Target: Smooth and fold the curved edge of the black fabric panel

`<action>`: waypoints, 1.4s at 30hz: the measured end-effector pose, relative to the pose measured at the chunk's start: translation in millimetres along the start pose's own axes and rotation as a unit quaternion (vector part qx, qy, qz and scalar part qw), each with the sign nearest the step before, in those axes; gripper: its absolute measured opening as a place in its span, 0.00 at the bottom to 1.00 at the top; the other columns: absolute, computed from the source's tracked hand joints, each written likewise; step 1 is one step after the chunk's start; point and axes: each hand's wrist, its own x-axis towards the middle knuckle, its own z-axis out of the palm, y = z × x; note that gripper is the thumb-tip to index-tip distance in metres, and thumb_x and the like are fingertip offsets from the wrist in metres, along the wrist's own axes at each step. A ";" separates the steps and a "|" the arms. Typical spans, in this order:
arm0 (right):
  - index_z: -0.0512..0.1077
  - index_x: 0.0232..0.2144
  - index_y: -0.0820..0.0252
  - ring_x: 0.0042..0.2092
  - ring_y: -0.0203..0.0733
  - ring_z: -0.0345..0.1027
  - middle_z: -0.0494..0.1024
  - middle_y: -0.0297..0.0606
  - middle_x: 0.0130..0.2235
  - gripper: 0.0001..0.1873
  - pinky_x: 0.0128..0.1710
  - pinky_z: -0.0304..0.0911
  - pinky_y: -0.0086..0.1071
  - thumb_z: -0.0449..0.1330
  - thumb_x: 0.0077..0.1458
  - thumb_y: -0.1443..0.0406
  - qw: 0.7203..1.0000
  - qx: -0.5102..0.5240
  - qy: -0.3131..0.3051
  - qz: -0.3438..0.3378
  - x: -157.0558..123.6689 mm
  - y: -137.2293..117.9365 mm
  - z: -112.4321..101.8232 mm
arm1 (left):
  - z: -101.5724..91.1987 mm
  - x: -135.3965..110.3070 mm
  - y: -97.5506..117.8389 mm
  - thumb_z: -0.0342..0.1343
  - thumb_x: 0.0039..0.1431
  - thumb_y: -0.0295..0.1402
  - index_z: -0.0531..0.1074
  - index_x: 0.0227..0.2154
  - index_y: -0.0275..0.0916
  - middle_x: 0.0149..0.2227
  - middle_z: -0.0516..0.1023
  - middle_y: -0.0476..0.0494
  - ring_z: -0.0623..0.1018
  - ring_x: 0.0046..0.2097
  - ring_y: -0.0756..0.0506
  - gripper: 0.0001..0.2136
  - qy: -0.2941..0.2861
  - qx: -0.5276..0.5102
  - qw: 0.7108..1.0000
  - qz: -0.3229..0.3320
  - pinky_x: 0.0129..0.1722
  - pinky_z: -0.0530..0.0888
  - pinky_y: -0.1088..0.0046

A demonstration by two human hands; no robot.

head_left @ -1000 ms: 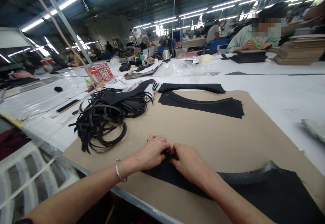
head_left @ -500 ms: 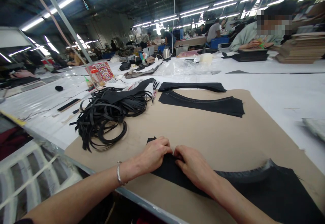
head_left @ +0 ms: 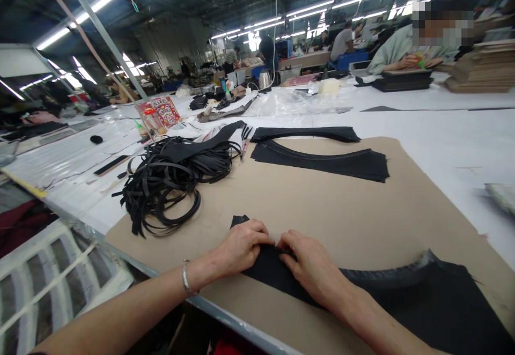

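Observation:
A long black fabric panel (head_left: pixel 434 301) with a curved upper edge lies along the front of the brown board (head_left: pixel 322 199). My left hand (head_left: pixel 247 242) pinches that edge near the panel's left end, a silver bracelet on the wrist. Close beside it, my right hand (head_left: pixel 308 258) is also closed on the edge, thumb and fingers together. A small gap separates the fingertips of the two hands. Right of my right hand, the curved edge shows a puckered, folded-over band. My right forearm covers part of the panel's middle.
Left on the board sits a tangled heap of black strips (head_left: pixel 169 178). Stacked black curved pieces (head_left: pixel 322 161) lie at the back of the board. Across the white table (head_left: pixel 434 140), a co-worker (head_left: pixel 402 54) sits beside a pile of brown boards (head_left: pixel 483 68).
Both hands stay pinched on the panel's edge with barely any movement. The view has shifted slightly, and the co-worker's hands have moved a little.

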 end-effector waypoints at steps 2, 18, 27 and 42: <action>0.70 0.32 0.57 0.38 0.39 0.67 0.73 0.33 0.35 0.07 0.39 0.58 0.30 0.55 0.53 0.72 1.000 0.001 0.003 -0.007 -3.3 1.5 0.9 | 0.6 -5.6 3.5 0.45 0.48 0.16 0.77 0.43 0.42 0.40 0.75 0.45 0.73 0.44 0.47 0.24 0.001 0.001 1.000 0.003 0.46 0.70 0.72; 0.70 0.33 0.58 0.41 0.40 0.66 0.71 0.35 0.37 0.09 0.43 0.61 0.32 0.53 0.57 0.75 0.998 0.024 0.014 -0.063 -29.0 19.7 -4.2 | 5.5 -19.9 20.9 0.46 0.56 0.19 0.70 0.53 0.51 0.43 0.69 0.44 0.68 0.47 0.43 0.26 -0.018 0.070 0.997 -0.004 0.51 0.67 0.62; 0.73 0.36 0.58 0.41 0.39 0.66 0.70 0.37 0.37 0.13 0.42 0.63 0.32 0.49 0.61 0.73 0.995 0.036 0.012 -0.092 -43.9 24.3 -13.4 | 14.5 -27.8 26.2 0.46 0.59 0.20 0.67 0.55 0.48 0.51 0.67 0.40 0.67 0.53 0.41 0.24 0.010 0.142 0.990 0.019 0.54 0.67 0.58; 0.71 0.38 0.61 0.42 0.42 0.63 0.68 0.40 0.38 0.12 0.44 0.62 0.38 0.48 0.64 0.72 0.991 -0.001 0.015 -0.133 -54.3 39.7 -12.0 | 17.8 -18.1 49.8 0.48 0.61 0.23 0.61 0.60 0.50 0.41 0.69 0.43 0.70 0.46 0.43 0.25 -0.043 0.168 0.985 0.021 0.50 0.70 0.64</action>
